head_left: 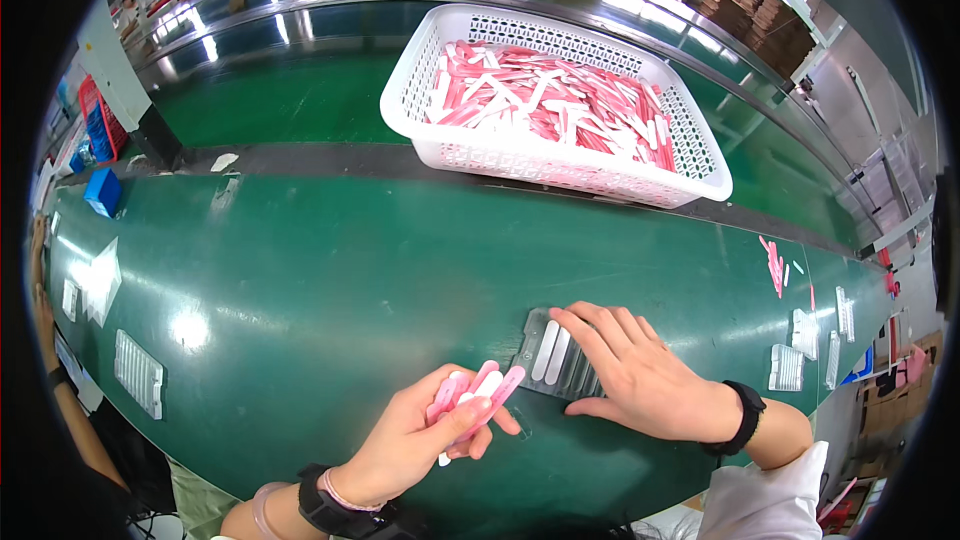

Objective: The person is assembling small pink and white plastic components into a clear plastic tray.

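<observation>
My left hand (420,430) is closed round a bunch of small flat pink and white sticks (478,398) with rounded ends, which fan out past the fingertips. Just right of it, a clear slotted plastic tray (520,372) lies on the green table. Two white sticks (547,352) sit side by side in its left slots. Over the tray's right part lies my right hand (640,375), fingers stretched and thumb spread apart. Its index fingertip is at the upper end of the white sticks. The hand hides the slots beneath it.
A white perforated basket (480,150) full of pink and white sticks stands beyond the table's far edge. Slotted trays lie at left (140,375) and right (787,368). Loose pink sticks (774,265) lie far right. Another person's arm (75,420) rests at the left edge, near a blue box (102,192).
</observation>
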A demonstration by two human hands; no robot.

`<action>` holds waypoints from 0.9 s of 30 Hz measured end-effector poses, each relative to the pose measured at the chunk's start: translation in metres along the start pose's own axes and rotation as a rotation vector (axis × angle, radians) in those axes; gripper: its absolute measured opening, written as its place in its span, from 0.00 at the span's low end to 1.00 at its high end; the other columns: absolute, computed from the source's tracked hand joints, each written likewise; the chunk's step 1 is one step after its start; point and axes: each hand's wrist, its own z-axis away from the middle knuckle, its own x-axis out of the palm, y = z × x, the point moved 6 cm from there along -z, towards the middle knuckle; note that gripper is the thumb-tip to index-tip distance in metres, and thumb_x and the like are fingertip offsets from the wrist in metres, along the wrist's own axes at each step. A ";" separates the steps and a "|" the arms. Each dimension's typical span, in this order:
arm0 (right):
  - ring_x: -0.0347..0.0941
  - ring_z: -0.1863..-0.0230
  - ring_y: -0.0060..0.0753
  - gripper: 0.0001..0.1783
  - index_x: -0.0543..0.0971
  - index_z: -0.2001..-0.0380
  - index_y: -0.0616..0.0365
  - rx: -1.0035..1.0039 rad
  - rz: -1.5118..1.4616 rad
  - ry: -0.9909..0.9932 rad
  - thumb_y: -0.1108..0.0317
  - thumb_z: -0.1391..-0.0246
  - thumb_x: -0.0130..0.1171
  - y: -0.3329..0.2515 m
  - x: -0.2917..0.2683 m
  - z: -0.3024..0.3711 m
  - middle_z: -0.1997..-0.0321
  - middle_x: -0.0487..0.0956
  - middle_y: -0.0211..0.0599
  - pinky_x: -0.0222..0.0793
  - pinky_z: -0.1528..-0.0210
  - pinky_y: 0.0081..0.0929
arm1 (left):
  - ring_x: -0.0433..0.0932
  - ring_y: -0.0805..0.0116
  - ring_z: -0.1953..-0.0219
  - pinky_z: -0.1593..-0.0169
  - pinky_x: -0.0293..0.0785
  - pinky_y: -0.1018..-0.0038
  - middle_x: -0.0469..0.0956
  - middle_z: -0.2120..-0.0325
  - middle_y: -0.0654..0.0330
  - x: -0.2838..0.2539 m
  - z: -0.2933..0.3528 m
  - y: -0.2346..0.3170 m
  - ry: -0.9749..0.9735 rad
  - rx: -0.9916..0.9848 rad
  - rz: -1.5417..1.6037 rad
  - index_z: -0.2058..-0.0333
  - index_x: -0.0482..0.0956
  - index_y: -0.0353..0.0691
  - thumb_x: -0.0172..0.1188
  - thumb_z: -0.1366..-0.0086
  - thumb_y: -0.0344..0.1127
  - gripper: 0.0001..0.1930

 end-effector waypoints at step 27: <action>0.70 0.63 0.31 0.16 0.72 0.62 0.62 -0.143 -0.086 0.163 0.74 0.58 0.57 -0.016 -0.004 0.012 0.66 0.73 0.35 0.66 0.60 0.25 | 0.67 0.71 0.77 0.71 0.64 0.76 0.71 0.65 0.44 0.001 -0.001 0.000 0.003 0.026 0.121 0.58 0.62 0.35 0.40 0.35 0.30 0.09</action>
